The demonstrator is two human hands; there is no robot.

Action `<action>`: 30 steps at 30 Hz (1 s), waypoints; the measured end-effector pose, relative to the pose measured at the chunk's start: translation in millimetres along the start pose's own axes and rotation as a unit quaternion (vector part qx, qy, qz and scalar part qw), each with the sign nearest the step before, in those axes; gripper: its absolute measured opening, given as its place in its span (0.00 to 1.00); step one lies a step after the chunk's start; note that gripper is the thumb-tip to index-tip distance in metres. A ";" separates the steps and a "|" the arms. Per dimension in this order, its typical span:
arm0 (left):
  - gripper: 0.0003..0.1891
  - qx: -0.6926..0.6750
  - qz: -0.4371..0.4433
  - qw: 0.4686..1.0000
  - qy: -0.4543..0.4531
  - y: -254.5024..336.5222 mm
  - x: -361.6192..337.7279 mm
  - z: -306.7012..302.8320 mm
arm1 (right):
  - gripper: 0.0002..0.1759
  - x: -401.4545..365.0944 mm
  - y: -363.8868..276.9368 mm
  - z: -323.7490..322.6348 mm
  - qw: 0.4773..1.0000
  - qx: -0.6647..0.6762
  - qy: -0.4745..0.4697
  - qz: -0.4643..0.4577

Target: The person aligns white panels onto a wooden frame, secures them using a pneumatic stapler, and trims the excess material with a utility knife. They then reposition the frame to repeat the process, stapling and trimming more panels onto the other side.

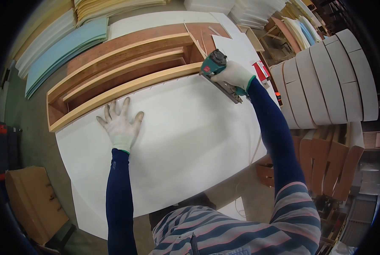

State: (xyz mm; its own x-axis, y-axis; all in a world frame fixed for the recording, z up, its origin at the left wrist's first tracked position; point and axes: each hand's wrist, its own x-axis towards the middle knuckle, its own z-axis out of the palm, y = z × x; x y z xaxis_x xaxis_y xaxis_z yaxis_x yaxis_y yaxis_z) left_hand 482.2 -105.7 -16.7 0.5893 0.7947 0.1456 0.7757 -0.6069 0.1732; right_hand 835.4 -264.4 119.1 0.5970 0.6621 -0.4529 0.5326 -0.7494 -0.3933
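Note:
A white sheet (177, 127) covers the work surface in front of me. On its far side stands a wooden frame (126, 87) with long rails and a brown panel inside. My left hand (122, 123), in a pale glove with dark fingertips, lies flat on the sheet with fingers spread, close to the frame's near rail. My right hand (236, 76), also gloved, is wrapped round a green and black staple gun (214, 63). The gun's nose meets the right end of the near rail, by the sheet's edge. Small marks, perhaps staples, run along that edge.
Stacked blue foam sheets (66, 51) lie at the far left. At the right are a stack of curved grey panels (326, 80) and curved brown wooden pieces (326, 159). A red and white box (261, 71) sits beyond my right wrist. A cardboard box (35, 202) stands lower left.

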 end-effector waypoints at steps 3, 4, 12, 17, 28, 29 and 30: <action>0.38 -0.009 0.007 1.000 0.009 1.1 0.5 -0.8 | 0.31 7.8 -1.9 6.1 0.999 -0.051 -0.007 0.004; 0.38 -0.014 0.007 1.000 0.014 3.6 0.5 -0.3 | 0.31 10.6 2.0 4.4 0.999 -0.041 -0.003 0.006; 0.39 -0.003 0.004 1.000 -0.006 -5.8 0.3 3.2 | 0.27 3.2 24.0 -23.6 0.998 0.062 -0.022 0.021; 0.39 0.003 0.010 1.000 -0.011 -2.8 0.9 3.3 | 0.30 26.9 38.2 -0.8 0.998 -0.060 0.009 -0.027; 0.38 -0.010 0.051 0.997 0.048 -7.4 -8.4 12.2 | 0.24 -187.2 135.7 39.0 0.945 0.274 0.141 -0.107; 0.38 -0.006 0.055 0.996 0.072 -14.8 -8.3 20.4 | 0.23 -224.6 123.3 45.9 0.955 0.252 0.127 -0.090; 0.39 -0.017 0.066 0.995 0.072 -19.4 -11.1 23.2 | 0.23 -252.3 133.3 66.2 0.959 0.248 0.129 -0.047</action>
State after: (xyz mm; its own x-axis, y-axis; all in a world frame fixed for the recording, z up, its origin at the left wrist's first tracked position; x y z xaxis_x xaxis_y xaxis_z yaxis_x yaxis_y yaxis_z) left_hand 465.8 -102.5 -44.2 0.6458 0.6994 0.3063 0.6839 -0.7082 0.1752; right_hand 716.0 -531.8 128.0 0.7228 0.6584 -0.2098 0.2787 -0.5557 -0.7833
